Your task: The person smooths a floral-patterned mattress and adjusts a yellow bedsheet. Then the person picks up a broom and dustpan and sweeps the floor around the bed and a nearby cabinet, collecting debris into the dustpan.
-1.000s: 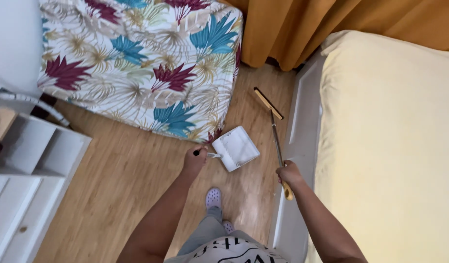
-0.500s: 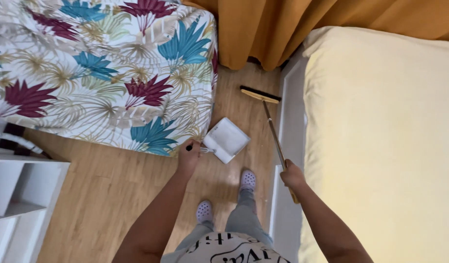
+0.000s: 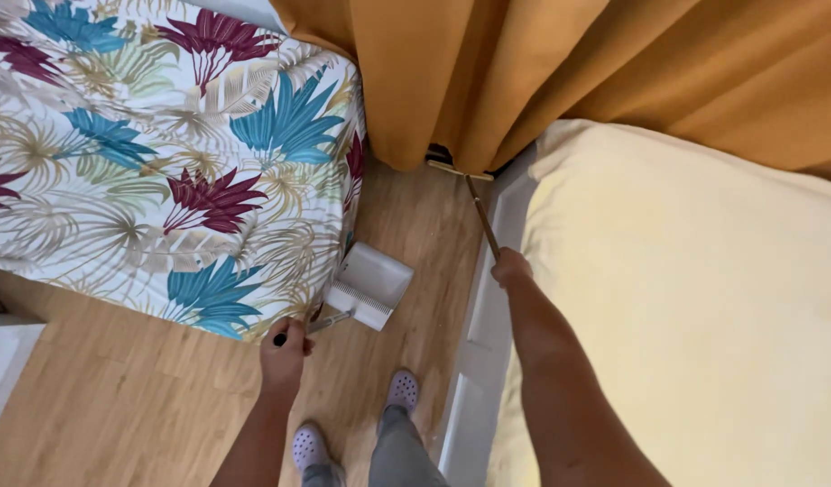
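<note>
My left hand [image 3: 285, 350] grips the thin handle of a white dustpan [image 3: 370, 285], which sits low over the wooden floor [image 3: 406, 216] beside the corner of a mattress with a leaf print [image 3: 163, 153]. My right hand [image 3: 510, 268] is closed on the stick of a broom [image 3: 480, 215]. The broom head [image 3: 459, 169] reaches the foot of the orange curtain [image 3: 524, 72], in the narrow gap between the mattress and a cream bed [image 3: 704, 307].
My feet in pale clogs [image 3: 352, 419] stand on the floor between the two beds. The white frame of the cream bed [image 3: 474, 361] runs along my right side. A white shelf corner [image 3: 5, 361] shows at the left edge.
I have stepped forward into the gap. The broom head has moved from the open floor up to the curtain's foot, and the dustpan came along beside the mattress corner.
</note>
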